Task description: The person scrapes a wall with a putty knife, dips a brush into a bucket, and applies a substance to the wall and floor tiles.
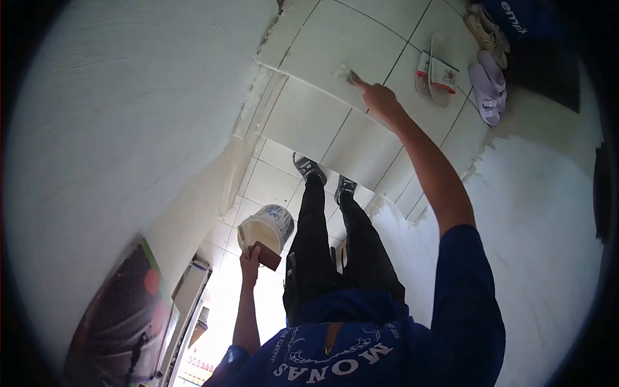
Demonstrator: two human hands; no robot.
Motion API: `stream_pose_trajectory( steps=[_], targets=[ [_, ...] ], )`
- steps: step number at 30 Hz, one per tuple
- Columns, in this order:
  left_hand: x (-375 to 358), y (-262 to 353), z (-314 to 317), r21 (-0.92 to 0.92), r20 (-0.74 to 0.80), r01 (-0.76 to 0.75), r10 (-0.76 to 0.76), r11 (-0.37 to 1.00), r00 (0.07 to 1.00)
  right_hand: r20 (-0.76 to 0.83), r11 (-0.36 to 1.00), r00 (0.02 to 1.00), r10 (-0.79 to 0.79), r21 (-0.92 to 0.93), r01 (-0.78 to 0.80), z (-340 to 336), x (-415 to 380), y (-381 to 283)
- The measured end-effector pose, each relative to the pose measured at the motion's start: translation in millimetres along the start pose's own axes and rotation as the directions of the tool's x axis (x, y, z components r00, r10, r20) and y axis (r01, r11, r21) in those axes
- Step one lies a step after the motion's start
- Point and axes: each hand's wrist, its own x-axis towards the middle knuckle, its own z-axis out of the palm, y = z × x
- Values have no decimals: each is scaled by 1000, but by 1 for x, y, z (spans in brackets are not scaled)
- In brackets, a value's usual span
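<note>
My right hand (380, 100) reaches forward over the white tiled step. Its fingers are closed on a small scraper-like tool (352, 77), whose blurred end is at a whitish smear (342, 69) on the tile. Low on the left, my left hand (249, 266) grips a white bucket (274, 220) near its rim. The bucket hangs tilted, and its pale inside shows. A flat brown rectangular piece (268, 255) is also at that hand; exactly how the fingers hold it is hard to see.
Clear sandals (443, 76), lilac sandals (488, 87) and beige shoes (485, 29) stand on the upper tiles (348, 32). My feet are below the step edge. Patchy walls (142, 109) rise on both sides. A dark printed panel (119, 322) leans at lower left.
</note>
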Motion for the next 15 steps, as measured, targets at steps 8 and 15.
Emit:
stream_pose_trajectory(
  steps=[8,15],
  targets=[
    [15,-8,-9,-73,30,-29,31,997,999,108,983,987,-115,-132,129,-41,8,-3],
    [32,-2,-21,-67,8,-38,39,997,999,50,942,982,-184,-276,190,-29,57,-42]
  ],
)
